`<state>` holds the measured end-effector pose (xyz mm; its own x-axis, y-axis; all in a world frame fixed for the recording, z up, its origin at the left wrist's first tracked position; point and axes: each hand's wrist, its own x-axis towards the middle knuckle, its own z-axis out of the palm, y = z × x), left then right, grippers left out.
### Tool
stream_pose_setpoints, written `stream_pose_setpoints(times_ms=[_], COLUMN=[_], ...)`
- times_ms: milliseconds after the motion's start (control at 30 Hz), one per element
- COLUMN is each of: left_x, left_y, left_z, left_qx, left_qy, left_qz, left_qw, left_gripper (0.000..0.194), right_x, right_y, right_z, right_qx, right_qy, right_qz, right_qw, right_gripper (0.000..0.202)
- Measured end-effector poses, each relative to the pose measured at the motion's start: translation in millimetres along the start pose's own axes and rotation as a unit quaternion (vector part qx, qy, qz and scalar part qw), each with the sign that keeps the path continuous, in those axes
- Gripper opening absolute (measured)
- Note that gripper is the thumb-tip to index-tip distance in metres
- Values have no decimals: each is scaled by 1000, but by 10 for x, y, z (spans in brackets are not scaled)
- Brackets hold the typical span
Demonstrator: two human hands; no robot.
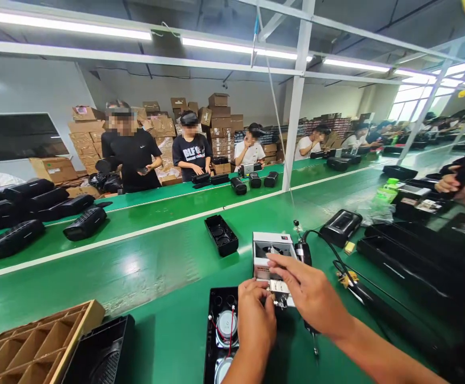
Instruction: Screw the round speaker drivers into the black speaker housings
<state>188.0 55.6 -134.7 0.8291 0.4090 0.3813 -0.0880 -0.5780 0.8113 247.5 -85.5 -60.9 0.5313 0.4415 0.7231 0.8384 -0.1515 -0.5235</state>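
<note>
In front of me stands a white box-shaped device (273, 238) with a dark recess in its top, which looks like a screw feeder. My left hand (256, 317) is at its front edge, thumb and fingers curled together by a small metal part (281, 302); what they pinch is too small to make out. Above the device's front, my right hand (306, 290) reaches in from the right with its fingers stretched out. Beside my left wrist lies a black speaker housing (212, 341) with round speaker drivers (226, 324) and red wires. A black electric screwdriver (303, 250) stands behind my right hand.
An open black housing (221, 234) lies on the green bench. Front left are a cardboard divider tray (36, 346) and a black grille shell (104, 352). Black casings (408, 266) and cables occupy the right. Co-workers (130, 154) line the far side; a white post (294, 128) rises mid-bench.
</note>
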Motion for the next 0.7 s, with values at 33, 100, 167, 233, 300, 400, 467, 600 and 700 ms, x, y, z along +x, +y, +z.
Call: stream_pose_setpoints(times_ms=[33, 100, 167, 233, 300, 400, 467, 600, 700], left_x=[6, 18, 28, 37, 49, 51, 5, -309, -721], left_y=[-11, -34, -57, -74, -73, -16, 46, 33, -197], left_z=[-2, -7, -9, 2, 27, 32, -74, -703, -1257], left_qx=[1, 4, 10, 18, 27, 43, 54, 60, 76], left_qy=[-2, -8, -14, -19, -21, -24, -24, -14, 47], left_qz=[6, 15, 20, 23, 24, 21, 21, 50, 56], left_qw=[1000, 1000, 1000, 999, 999, 999, 998, 997, 994], left_gripper=[12, 12, 14, 16, 17, 15, 11, 16, 22], right_x=[-32, -82, -74, 55, 302, 645, 629, -156, -885], right_y=[-7, -20, -69, -174, -320, -493, -484, -39, 515], right_z=[-19, -73, -104, -96, -82, -181, -364, -751, -769], right_qx=[1, 3, 8, 1, -14, -13, 7, -82, -102], right_qy=[5, 24, 14, -42, -77, 16, 81, 159, 227], right_qz=[19, 46, 27, -4, -16, 18, 76, 198, 237], right_qw=[1000, 999, 1000, 999, 997, 1000, 994, 964, 939], right_gripper=[31, 31, 33, 35, 36, 36, 38, 40, 46])
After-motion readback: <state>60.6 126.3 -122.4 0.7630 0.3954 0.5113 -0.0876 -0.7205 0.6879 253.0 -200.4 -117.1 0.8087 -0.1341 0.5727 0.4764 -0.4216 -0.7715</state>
